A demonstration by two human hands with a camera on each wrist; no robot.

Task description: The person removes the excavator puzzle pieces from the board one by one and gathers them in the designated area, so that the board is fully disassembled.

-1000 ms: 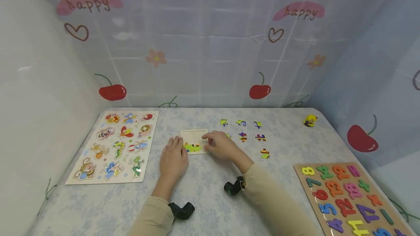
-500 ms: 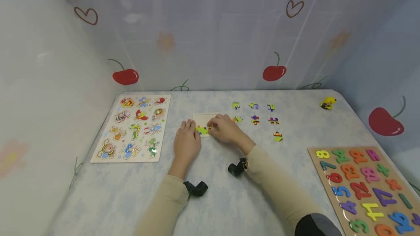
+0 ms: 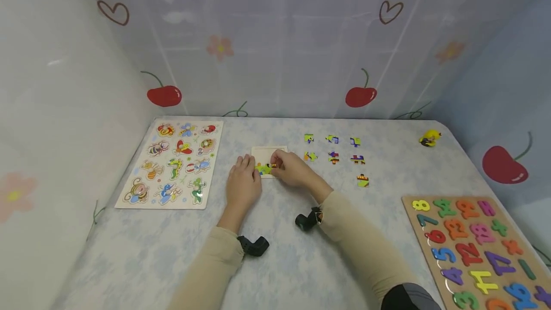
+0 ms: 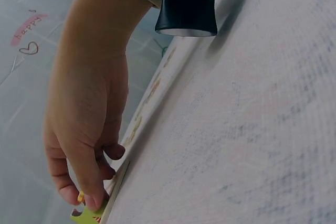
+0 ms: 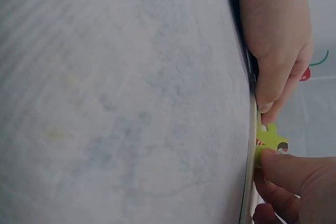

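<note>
A small wooden puzzle tray (image 3: pixel 269 149) lies mid-table, with joined yellow-green jigsaw pieces (image 3: pixel 261 170) along its near edge. My left hand (image 3: pixel 244 185) rests on the tray's left side with fingers fairly straight; in the left wrist view its thumb touches a yellow-green piece (image 4: pixel 83 216). At the tray's near right corner, my right hand (image 3: pixel 292 169) pinches a jigsaw piece between thumb and index finger. From the right wrist, the thumb of that hand (image 5: pixel 310 184) is on yellow-green puzzle (image 5: pixel 270 139); the fingers partly hide the held piece.
Several loose jigsaw pieces (image 3: pixel 333 157) lie right of the tray. An insect picture board (image 3: pixel 172 166) stands left, a number board (image 3: pixel 467 252) at the near right. A yellow toy figure (image 3: pixel 429 138) sits at the far right.
The head view has tilted down and shifted left. My right thumb and index finger, apart a second ago, have come together at the tray's right corner. My left hand stays on the tray.
</note>
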